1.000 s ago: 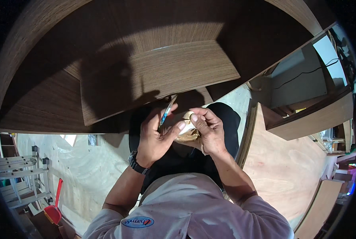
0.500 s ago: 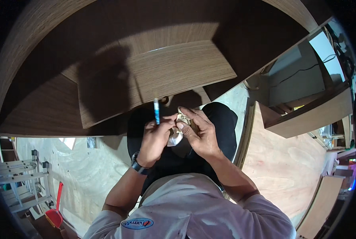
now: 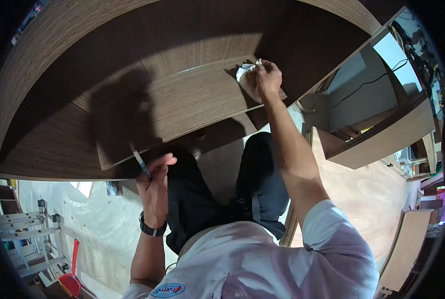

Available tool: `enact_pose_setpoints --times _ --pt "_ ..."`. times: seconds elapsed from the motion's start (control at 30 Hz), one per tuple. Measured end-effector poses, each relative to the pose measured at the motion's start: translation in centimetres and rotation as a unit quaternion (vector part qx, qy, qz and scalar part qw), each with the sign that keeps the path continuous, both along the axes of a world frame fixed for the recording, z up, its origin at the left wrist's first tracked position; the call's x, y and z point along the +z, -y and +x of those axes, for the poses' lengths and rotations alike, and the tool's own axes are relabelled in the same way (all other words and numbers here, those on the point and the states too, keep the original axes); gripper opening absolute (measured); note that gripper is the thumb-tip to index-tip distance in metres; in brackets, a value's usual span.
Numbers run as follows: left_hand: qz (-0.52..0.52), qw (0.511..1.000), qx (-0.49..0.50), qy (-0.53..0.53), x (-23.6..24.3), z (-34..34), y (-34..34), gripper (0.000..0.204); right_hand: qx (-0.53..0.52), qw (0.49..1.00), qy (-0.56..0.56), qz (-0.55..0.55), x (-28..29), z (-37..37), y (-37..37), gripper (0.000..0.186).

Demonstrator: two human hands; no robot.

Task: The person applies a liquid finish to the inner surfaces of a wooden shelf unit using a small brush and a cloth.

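Note:
A crumpled off-white rag (image 3: 247,79) with brownish stains lies against the right end of the wood-grain shelf board (image 3: 197,97). My right hand (image 3: 269,80) pinches its upper edge, the arm stretched far forward. Near the board's front left corner, my left hand (image 3: 154,192) has a slim blue-and-white stick (image 3: 141,163) between its fingers. The stick points up and to the left; its exact kind is not clear. My left index finger reaches out to the right, away from the board.
A large dark wooden cabinet (image 3: 48,124) with a curved-looking rim surrounds the board. To the right are a plywood sheet (image 3: 352,199) and an open wooden box (image 3: 382,134). A metal ladder (image 3: 23,224) and a red dustpan (image 3: 70,284) are at the left.
My hands have parted. The right one has carried the rag forward and right onto the board; the left one has moved left with the stick, now tilted.

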State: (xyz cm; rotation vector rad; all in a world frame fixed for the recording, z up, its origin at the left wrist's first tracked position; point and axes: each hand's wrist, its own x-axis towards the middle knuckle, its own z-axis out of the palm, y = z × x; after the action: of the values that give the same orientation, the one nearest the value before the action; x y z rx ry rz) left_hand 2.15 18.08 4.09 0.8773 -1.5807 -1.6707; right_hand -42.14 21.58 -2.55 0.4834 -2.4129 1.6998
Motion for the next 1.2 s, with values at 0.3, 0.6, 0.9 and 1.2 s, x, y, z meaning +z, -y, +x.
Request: enact_pose_setpoints --times 0.3,0.6,0.9,1.2 --pt "0.101 0.991 0.084 -0.009 -1.8 6.3 -1.7 0.024 -0.101 0.984 0.106 0.102 3.4 -0.4 5.2 0.029" --pt "0.104 0.988 0.109 -0.012 -0.6 8.3 -1.8 0.024 -0.119 0.962 0.143 0.2 1.5 -5.9 8.2 0.019" --pt "0.071 0.989 0.121 -0.051 -1.9 9.3 -1.7 0.024 0.039 0.987 0.143 0.064 1.9 -7.9 6.1 0.028" --pt "0.088 0.979 0.166 -0.081 -1.5 12.4 -1.6 0.025 0.086 0.983 0.156 0.036 -0.5 7.0 14.7 0.025"
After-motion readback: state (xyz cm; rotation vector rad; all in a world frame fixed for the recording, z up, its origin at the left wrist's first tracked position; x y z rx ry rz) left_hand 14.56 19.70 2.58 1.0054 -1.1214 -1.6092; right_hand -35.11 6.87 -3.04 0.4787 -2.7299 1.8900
